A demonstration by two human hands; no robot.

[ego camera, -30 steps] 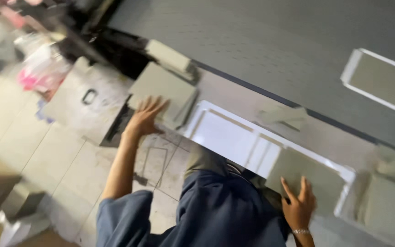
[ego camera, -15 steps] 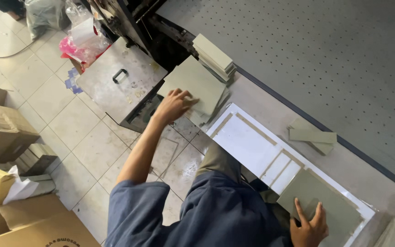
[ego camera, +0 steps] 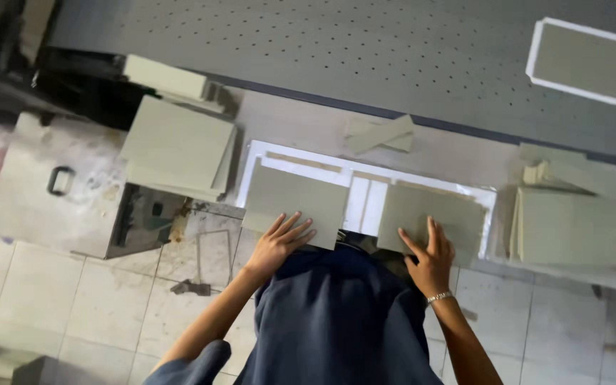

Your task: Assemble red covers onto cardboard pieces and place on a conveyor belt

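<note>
A white frame (ego camera: 365,187) lies on the near edge of the worktable. Two grey-green boards rest on it side by side. My left hand (ego camera: 281,244) lies flat, fingers spread, on the near edge of the left board (ego camera: 295,199). My right hand (ego camera: 430,257), with a bracelet at the wrist, lies flat on the near part of the right board (ego camera: 433,217). Neither hand grips anything.
A stack of grey-green boards (ego camera: 177,146) sits at the left, another stack (ego camera: 570,227) at the right. Loose strips (ego camera: 381,134) lie behind the frame. A perforated grey table bed (ego camera: 336,50) holds a second white frame (ego camera: 589,63). A metal box with handle (ego camera: 62,187) stands on the tiled floor.
My left hand has come off the left stack and now rests on a board lying on the white frame. My right hand stays on the right board. The camera has swung round.
</note>
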